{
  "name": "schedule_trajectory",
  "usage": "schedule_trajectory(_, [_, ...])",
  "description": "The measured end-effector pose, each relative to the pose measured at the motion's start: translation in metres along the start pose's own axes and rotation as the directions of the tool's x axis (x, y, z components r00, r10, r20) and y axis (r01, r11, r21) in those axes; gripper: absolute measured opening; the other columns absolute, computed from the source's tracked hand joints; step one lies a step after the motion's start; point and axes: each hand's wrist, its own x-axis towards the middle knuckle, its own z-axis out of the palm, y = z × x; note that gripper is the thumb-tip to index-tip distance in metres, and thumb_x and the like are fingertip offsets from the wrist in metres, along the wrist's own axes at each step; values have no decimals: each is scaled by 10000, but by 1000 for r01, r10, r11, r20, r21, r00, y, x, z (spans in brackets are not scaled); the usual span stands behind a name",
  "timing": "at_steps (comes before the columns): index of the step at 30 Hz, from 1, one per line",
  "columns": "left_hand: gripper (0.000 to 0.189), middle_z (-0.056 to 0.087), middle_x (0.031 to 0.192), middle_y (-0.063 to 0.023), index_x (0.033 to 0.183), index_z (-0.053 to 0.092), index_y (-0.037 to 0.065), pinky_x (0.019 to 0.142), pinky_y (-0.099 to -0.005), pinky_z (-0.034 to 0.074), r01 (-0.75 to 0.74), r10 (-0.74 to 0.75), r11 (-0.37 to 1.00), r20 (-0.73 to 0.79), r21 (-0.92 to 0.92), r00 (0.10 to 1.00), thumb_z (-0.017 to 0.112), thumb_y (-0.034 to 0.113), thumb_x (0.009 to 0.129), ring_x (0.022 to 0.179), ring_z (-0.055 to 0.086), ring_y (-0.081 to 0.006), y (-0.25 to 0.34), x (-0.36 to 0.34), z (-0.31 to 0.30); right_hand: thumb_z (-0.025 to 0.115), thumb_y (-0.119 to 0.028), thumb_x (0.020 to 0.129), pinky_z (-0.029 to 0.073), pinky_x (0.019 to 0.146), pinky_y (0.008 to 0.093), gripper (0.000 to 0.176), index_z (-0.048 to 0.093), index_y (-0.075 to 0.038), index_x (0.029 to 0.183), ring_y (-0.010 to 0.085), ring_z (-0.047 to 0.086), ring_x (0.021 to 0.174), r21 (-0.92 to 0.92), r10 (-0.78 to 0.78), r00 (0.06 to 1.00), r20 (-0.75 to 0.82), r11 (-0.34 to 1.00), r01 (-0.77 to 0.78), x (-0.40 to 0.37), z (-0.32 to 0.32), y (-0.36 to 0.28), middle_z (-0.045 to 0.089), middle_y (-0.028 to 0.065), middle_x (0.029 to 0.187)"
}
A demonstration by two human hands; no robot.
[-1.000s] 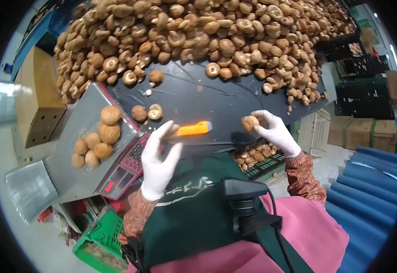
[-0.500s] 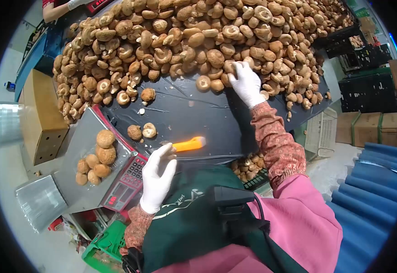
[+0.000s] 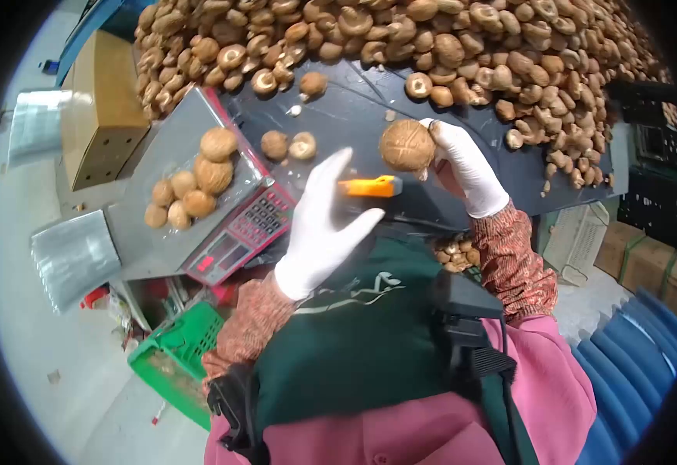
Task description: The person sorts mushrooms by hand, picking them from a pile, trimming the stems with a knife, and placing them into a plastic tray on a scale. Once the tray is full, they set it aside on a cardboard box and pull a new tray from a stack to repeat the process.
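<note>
My right hand (image 3: 465,165), in a white glove, is shut on a large round brown mushroom (image 3: 406,145) and holds it above the black table (image 3: 351,116). An orange-handled knife (image 3: 369,186) lies on the table just below that mushroom. My left hand (image 3: 320,229), also gloved, is open with its fingers spread, and its fingertips are right beside the knife's handle. A big heap of brown mushrooms (image 3: 431,39) fills the far side of the table.
A grey scale (image 3: 234,236) with a red keypad stands to the left, with several mushrooms (image 3: 191,186) on its pan. Two loose mushrooms (image 3: 289,145) lie beside it. A cardboard box (image 3: 102,108), plastic bags (image 3: 75,256) and a green basket (image 3: 174,364) sit lower left.
My right hand came back from the heap with a large mushroom and now holds it near the knife. My left hand stayed open beside the knife. The view shifted down and right.
</note>
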Motion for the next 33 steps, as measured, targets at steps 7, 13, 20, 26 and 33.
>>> schedule_trajectory(7, [588,523,1400,-178,1428,474,25,1094,-389,424,-143,139,989,108,32,984,694,120,891,1268,540,-301,-3,-8,-21,535,-361,1045,489,639,247,404,672,20,1057,87,575,666,-188,124,982,140,977,-97,-13,58,26,671,46,854])
schedule_trajectory(13, [470,577,1313,-203,1478,373,29,893,-394,553,306,-179,203,272,-930,945,381,286,1085,1104,639,-303,-13,-10,-42,491,-286,1060,485,678,245,353,639,6,1193,98,605,706,-339,2,1000,0,941,-2,-15,51,36,697,77,975])
schedule_trajectory(20, [498,578,1311,-221,1463,394,30,762,-368,552,340,-137,-35,342,-940,930,303,358,1099,1005,657,-322,-35,-22,-51,535,-194,1037,508,748,238,292,618,22,1215,89,598,755,-508,-11,1000,12,861,16,-17,72,36,693,70,994])
schedule_trajectory(26, [495,548,1345,-200,1472,369,33,915,-404,551,278,-164,-127,297,-952,941,436,312,1068,1105,641,-337,-36,-31,-58,626,-122,938,519,756,280,261,639,-30,1183,171,653,809,-765,-218,970,110,605,223,-8,80,60,694,87,980])
schedule_trajectory(33, [672,520,1383,-178,1503,305,45,984,-441,534,161,-242,126,127,-979,962,643,284,974,1196,597,-356,-29,-43,-68,737,-167,766,484,773,408,335,635,-83,1073,321,587,894,-873,-269,844,465,-297,386,21,50,121,592,109,945])
